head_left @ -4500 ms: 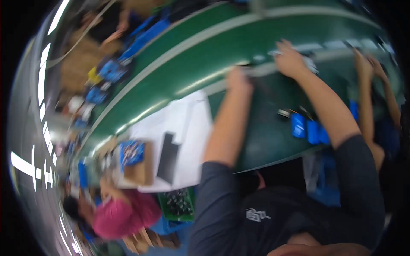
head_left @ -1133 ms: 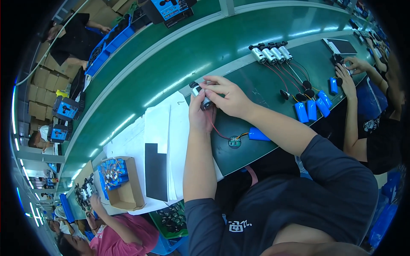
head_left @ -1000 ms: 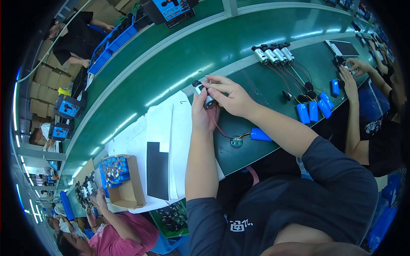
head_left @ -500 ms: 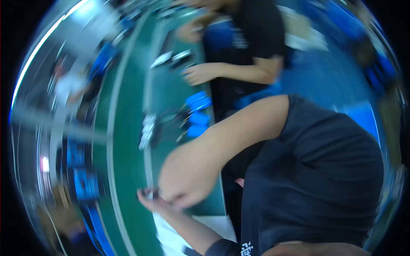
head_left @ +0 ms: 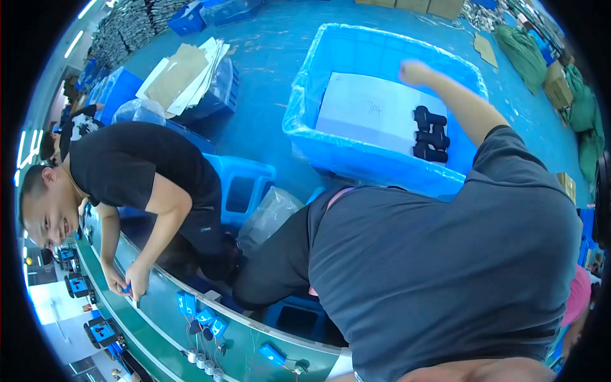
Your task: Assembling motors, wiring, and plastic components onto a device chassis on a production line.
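Note:
My right arm reaches out over a large blue bin [head_left: 375, 148] lined with clear plastic. At its end my right hand [head_left: 415, 73] is curled into a fist above the inside of the bin. Whether anything is inside the fist cannot be seen. Beneath and beside the hand, a white board [head_left: 356, 111] with handwriting lies in the bin. Black double-ended parts [head_left: 431, 135] lie in a row at the board's edge, apart from my hand. My left hand is out of the picture; only a sliver of skin shows at the lower edge.
Blue box-shaped parts [head_left: 205, 316] with wires and silver cylinders [head_left: 200, 361] lie on the green workbench [head_left: 254, 369]. A co-worker [head_left: 137, 165] leans over it, handling a small blue part. A blue stool [head_left: 238, 184] and a crate with cardboard sheets [head_left: 184, 73] stand behind.
My view has swung from the bench to the bin on the floor side. My right arm has moved from over the bench to over the bin. My left hand has left the picture.

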Demonstrator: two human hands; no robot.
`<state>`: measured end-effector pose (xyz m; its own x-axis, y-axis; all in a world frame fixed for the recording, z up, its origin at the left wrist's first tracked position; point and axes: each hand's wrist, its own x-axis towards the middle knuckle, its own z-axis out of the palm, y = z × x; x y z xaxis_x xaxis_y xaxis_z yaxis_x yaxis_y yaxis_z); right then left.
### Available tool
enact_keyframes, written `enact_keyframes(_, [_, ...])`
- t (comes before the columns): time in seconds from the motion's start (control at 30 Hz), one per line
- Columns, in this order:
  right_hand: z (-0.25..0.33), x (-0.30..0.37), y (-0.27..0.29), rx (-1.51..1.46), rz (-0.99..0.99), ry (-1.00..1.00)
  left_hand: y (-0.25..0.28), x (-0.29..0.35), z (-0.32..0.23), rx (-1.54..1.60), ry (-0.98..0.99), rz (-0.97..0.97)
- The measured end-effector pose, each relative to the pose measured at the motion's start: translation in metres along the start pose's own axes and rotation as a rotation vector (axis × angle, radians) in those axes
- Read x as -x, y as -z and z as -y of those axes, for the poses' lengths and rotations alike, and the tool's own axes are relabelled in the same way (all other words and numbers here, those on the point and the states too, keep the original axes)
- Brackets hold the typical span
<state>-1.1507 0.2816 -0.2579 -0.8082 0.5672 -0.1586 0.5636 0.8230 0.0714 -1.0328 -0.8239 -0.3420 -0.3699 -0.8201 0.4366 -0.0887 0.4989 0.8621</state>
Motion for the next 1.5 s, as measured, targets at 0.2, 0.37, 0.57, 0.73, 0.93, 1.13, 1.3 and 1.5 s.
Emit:
enact_keyframes(0.2, [0.021,0.082,-0.123,-0.095,0.5,-0.33,-0.001,0.077,-0.184,-0.169,0.035,-0.125])
enact_keyframes(0.37, [-0.029,0.043,-0.163,0.099,0.296,-0.264,-0.074,0.081,-0.207,-0.044,0.203,-0.221])
enact_keyframes(0.57, [0.071,-0.082,-0.012,0.196,0.52,-0.158,-0.056,0.114,-0.233,0.082,0.315,-0.265])
enact_keyframes(0.73, [0.12,-0.109,0.032,0.239,0.898,0.008,-0.032,0.082,-0.229,0.104,0.579,0.051])
enact_keyframes(0.93, [0.154,-0.129,0.065,0.398,1.291,0.171,-0.04,0.11,-0.264,-0.067,0.534,-0.003])
enact_keyframes(1.13, [0.348,0.027,0.314,0.668,0.743,1.151,-0.031,0.099,-0.219,-1.036,0.309,-0.06])
enact_keyframes(1.3, [0.493,0.175,0.326,0.147,0.344,2.289,-0.015,0.089,-0.224,-0.993,0.558,0.047])
enact_keyframes(1.5, [0.611,0.318,0.267,-0.407,0.303,2.48,-0.009,0.101,-0.29,-0.527,0.289,-0.235])
